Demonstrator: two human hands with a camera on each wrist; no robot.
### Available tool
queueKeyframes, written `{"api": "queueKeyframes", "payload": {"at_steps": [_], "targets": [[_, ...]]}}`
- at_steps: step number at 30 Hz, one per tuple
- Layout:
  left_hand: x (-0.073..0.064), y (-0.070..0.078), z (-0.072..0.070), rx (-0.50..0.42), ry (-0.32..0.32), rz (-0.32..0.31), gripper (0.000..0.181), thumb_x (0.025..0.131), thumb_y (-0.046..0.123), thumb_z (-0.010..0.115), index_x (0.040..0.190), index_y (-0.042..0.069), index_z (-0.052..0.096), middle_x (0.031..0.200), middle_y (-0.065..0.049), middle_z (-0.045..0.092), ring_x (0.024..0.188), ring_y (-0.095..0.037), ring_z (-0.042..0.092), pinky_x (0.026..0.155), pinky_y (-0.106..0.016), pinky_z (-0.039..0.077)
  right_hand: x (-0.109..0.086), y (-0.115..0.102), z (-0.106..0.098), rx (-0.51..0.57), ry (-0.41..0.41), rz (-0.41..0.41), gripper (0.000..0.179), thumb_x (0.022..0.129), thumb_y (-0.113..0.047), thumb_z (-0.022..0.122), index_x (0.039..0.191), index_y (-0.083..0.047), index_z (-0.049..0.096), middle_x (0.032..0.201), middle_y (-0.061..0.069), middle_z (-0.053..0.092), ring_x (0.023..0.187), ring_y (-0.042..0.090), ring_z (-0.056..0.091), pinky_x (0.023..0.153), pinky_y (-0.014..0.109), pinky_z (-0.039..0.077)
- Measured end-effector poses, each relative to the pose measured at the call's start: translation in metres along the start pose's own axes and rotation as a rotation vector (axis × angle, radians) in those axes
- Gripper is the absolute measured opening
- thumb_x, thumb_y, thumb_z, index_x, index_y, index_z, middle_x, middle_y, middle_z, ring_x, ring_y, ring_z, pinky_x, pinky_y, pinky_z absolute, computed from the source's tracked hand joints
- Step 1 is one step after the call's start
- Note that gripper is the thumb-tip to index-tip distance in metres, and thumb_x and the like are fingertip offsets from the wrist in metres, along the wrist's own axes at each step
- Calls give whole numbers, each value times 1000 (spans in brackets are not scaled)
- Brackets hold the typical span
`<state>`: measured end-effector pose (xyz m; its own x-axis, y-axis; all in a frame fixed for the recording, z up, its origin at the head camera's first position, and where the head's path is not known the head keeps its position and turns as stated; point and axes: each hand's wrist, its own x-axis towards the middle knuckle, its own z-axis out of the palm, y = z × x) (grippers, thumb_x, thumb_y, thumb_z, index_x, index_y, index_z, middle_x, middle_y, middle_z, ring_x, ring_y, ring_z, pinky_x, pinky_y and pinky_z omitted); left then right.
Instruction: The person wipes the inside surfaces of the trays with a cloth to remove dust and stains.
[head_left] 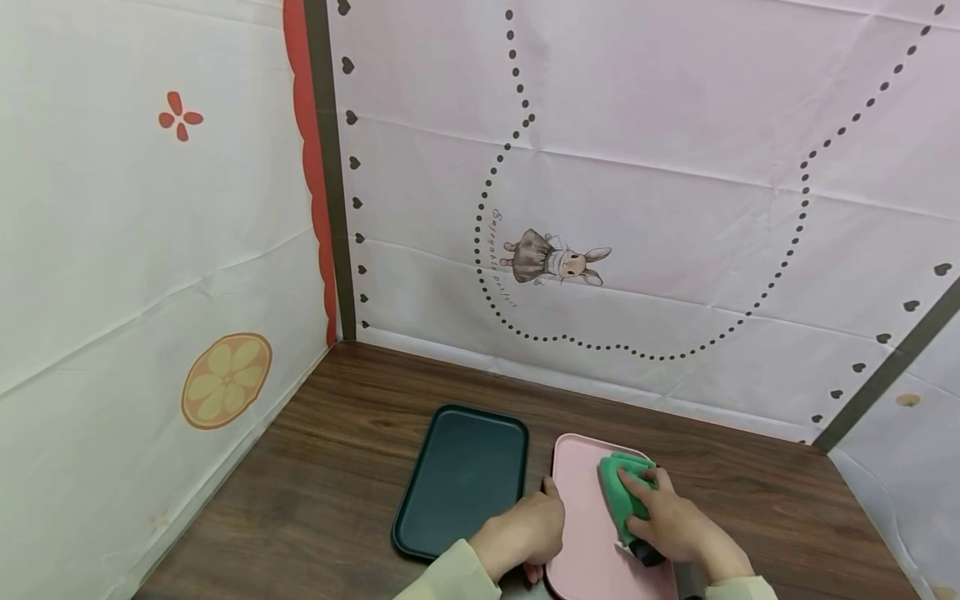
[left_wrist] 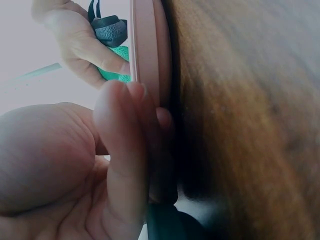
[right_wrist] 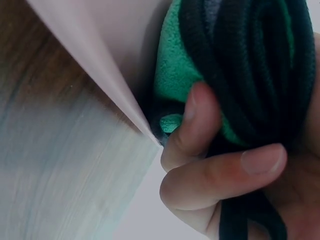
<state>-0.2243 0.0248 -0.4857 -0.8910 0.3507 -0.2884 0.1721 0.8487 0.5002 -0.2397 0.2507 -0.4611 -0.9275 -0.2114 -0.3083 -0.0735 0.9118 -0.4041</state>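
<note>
A pink tray (head_left: 588, 508) lies on the wooden table. My left hand (head_left: 531, 527) holds its left rim; in the left wrist view the fingertips (left_wrist: 120, 100) are right against the tray's side wall. My right hand (head_left: 670, 518) grips a folded green cloth (head_left: 621, 492) over the tray's right part. Seen from the right wrist, the cloth (right_wrist: 172, 65) is plush green with dark edging, bunched in several folds, and the curled fingers (right_wrist: 215, 185) press into it close to the pink rim. The palm side of the right hand is mostly hidden in the head view.
Left of the pink tray lies a dark green tray (head_left: 465, 487), close beside it. The brown wooden table (head_left: 330, 467) runs back to a white printed curtain (head_left: 675, 275), with another hanging curtain (head_left: 150, 250) along the left side.
</note>
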Motion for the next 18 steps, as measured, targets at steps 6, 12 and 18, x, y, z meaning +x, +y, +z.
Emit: {"api": "queueKeyframes", "payload": {"at_steps": [6,12,18], "targets": [[2,0,0,17,5,7,74,97,6,63,159,-11,26,60,-11,62,32,-11,54,41,-22,48,3,0,-3,11,-5,-2,70,98,-23,70,161,-18,39,162,29,23,70,24,61,70,42,51],[3,-1,-1,64,-13,30,75,98,9,64,159,-11,25,58,-9,61,35,-11,55,54,-19,51,6,1,-4,8,-7,-22,71,98,-25,70,161,-16,39,161,35,21,71,24,62,71,43,51],[3,-1,0,67,-12,18,76,97,9,65,159,-10,26,62,-11,63,37,-12,57,57,-20,52,10,1,-5,-9,-3,-14,70,99,-25,69,162,-16,39,161,36,19,76,26,62,76,49,53]]}}
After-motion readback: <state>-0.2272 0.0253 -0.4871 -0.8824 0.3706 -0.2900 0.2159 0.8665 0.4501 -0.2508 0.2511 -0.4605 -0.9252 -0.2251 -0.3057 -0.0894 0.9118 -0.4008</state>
